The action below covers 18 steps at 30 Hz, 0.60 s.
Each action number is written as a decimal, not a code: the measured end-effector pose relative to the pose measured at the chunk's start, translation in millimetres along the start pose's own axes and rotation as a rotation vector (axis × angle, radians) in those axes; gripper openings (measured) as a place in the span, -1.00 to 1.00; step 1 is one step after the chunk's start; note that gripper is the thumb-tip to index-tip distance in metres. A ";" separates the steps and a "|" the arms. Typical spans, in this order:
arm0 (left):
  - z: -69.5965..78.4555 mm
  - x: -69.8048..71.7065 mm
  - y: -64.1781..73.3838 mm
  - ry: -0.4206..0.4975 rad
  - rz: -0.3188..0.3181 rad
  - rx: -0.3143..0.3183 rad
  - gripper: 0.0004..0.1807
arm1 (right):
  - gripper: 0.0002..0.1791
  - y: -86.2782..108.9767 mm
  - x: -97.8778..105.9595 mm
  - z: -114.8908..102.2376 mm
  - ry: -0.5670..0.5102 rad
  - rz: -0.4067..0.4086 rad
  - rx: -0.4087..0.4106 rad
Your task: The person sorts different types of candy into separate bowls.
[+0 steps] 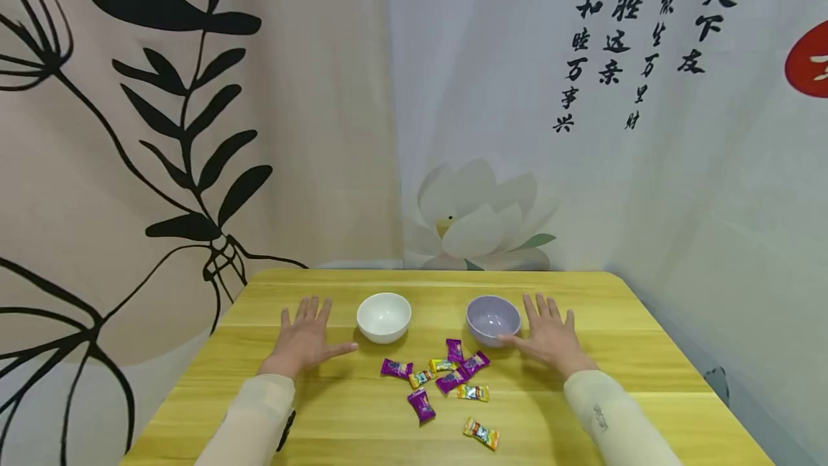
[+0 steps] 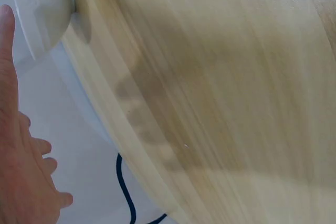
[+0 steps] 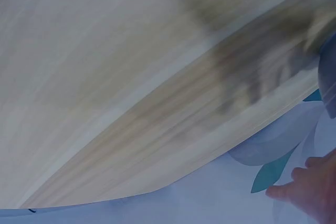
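My left hand (image 1: 302, 343) is spread flat with straight fingers, left of a white bowl (image 1: 384, 318), its thumb pointing toward the bowl. Fingers also stretched out, my right hand (image 1: 548, 336) holds nothing; its thumb overlaps the near rim of a purple bowl (image 1: 494, 320) in the head view. Between the hands lie several wrapped candies, some in purple wrappers (image 1: 422, 405) and others in yellow ones (image 1: 481, 433). The left wrist view shows the left hand (image 2: 26, 145) and the white bowl (image 2: 44, 11). In the right wrist view, part of the right hand (image 3: 310, 187) appears near the purple bowl (image 3: 328, 77).
A wooden table (image 1: 362, 430) carries everything, with its far edge behind the bowls. Beyond it hang a beige curtain (image 1: 323, 128) printed with black plants and a pale one (image 1: 466, 92) with a lotus and dark characters.
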<state>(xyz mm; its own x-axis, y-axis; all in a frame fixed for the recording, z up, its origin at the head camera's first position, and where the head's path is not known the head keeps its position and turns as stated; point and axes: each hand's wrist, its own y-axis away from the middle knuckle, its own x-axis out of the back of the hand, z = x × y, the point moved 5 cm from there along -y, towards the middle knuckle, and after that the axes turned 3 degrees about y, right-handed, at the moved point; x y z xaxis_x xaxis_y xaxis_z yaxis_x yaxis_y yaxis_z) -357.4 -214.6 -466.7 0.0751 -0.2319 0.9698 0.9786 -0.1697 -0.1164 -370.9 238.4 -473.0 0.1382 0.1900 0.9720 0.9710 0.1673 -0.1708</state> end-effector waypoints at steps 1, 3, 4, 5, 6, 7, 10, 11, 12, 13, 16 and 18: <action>0.4 0.4 -0.4 -0.001 0.003 -0.004 0.30 | 0.28 -1.6 -1.0 -1.1 -0.002 -0.007 -0.001; 1.4 2.0 -1.1 0.001 0.009 -0.012 0.30 | 0.30 -4.7 -1.6 -4.4 -0.015 -0.008 0.000; 2.0 2.2 -1.4 0.003 0.006 -0.011 0.30 | 0.32 -5.6 -2.9 -5.8 -0.022 -0.012 -0.001; 2.8 2.7 -1.6 0.006 0.009 -0.014 0.30 | 0.33 -6.6 -3.8 -7.7 -0.030 -0.014 0.001; 3.3 3.1 -2.0 0.003 0.010 -0.013 0.30 | 0.34 -7.8 -5.2 -9.4 -0.037 -0.017 0.003; 4.1 3.7 -2.4 0.006 0.010 -0.014 0.30 | 0.36 -8.8 -6.4 -11.3 -0.047 -0.020 0.003; 6.4 5.5 -3.2 0.001 0.014 -0.015 0.28 | 0.37 -11.6 -10.1 -16.0 -0.072 -0.036 -0.003; 7.4 6.2 -3.4 0.002 0.016 -0.017 0.27 | 0.37 -12.2 -11.4 -16.8 -0.080 -0.042 -0.008; 8.5 6.9 -3.6 0.002 0.017 -0.020 0.26 | 0.37 -13.0 -12.9 -17.1 -0.085 -0.048 -0.014; 9.9 7.6 -3.8 0.004 0.020 -0.024 0.26 | 0.37 -13.4 -13.6 -17.5 -0.093 -0.049 -0.016; 14.2 9.4 -4.9 0.000 0.020 -0.032 0.28 | 0.37 -14.4 -16.1 -17.1 -0.112 -0.059 -0.023; 17.5 10.7 -6.1 -0.007 0.023 -0.046 0.29 | 0.36 -14.6 -16.4 -15.9 -0.133 -0.058 -0.024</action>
<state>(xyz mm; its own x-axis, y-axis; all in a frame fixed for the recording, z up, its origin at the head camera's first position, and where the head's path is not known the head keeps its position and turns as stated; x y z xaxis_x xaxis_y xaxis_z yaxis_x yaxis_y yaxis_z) -359.2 -199.3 -451.8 0.0990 -0.2297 0.9682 0.9668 -0.2080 -0.1482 -384.2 217.5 -483.8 0.0565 0.3077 0.9498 0.9812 0.1588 -0.1098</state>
